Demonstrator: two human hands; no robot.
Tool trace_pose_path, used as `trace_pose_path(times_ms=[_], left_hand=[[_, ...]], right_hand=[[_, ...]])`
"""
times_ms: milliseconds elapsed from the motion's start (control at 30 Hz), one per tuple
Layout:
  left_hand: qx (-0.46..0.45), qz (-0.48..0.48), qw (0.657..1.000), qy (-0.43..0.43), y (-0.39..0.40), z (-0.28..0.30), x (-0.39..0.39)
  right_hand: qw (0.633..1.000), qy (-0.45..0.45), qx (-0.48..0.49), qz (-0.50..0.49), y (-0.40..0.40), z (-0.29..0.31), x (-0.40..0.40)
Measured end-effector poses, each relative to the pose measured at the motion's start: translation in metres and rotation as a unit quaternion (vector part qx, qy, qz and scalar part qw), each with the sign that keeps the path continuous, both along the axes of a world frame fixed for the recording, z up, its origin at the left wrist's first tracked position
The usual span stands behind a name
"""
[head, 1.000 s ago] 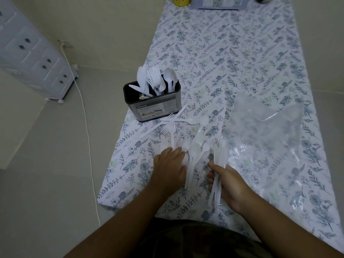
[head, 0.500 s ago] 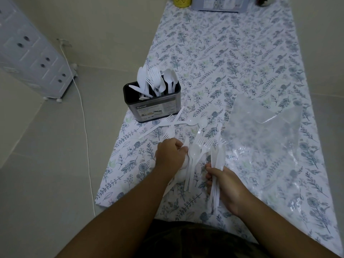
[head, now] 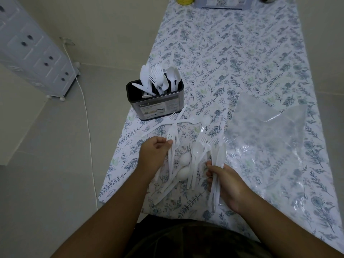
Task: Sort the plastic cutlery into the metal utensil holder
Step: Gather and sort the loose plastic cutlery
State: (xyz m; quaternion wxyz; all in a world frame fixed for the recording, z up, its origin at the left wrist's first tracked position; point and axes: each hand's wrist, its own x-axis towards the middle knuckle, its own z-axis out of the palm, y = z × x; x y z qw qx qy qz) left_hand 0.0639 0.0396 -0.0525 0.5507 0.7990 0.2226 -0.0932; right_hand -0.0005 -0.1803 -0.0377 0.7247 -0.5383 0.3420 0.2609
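Note:
The metal utensil holder [head: 158, 107] stands near the table's left edge, with white knives, forks and spoons upright in its compartments. Loose white plastic cutlery [head: 195, 155] lies scattered on the floral cloth between the holder and me. My left hand [head: 154, 151] is closed on a white fork [head: 172, 146], lifted a little off the cloth. To its right, my right hand [head: 227, 183] grips a bundle of white knives [head: 217, 161] whose blades point away from me.
A crumpled clear plastic bag [head: 270, 131] lies right of the cutlery. A yellow cup [head: 185, 0] and a box [head: 221, 2] sit at the table's far end. The table's left edge drops to the floor, where a white cable [head: 87, 116] and drawer unit [head: 35, 58] stand.
My left hand went from flat on the cutlery pile to closed on a fork and lifted it. The right hand kept its bundle of knives and shifted slightly.

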Motion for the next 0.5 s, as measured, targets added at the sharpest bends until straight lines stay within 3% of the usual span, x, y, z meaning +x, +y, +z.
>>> trace_pose_path(times_ms=[133, 333, 500], left_hand=[[0.067, -0.028, 0.997, -0.026, 0.01, 0.0, -0.002], [0.163, -0.051, 0.985, -0.028, 0.011, -0.009, -0.018], [0.182, -0.155, 0.97, -0.034, -0.007, -0.015, -0.026]], right_hand=[[0.999, -0.017, 0.028, -0.031, 0.0, 0.005, 0.0], [0.998, -0.02, -0.025, -0.052, -0.006, -0.004, 0.0], [0.996, 0.003, 0.005, -0.088, -0.01, -0.008, 0.002]])
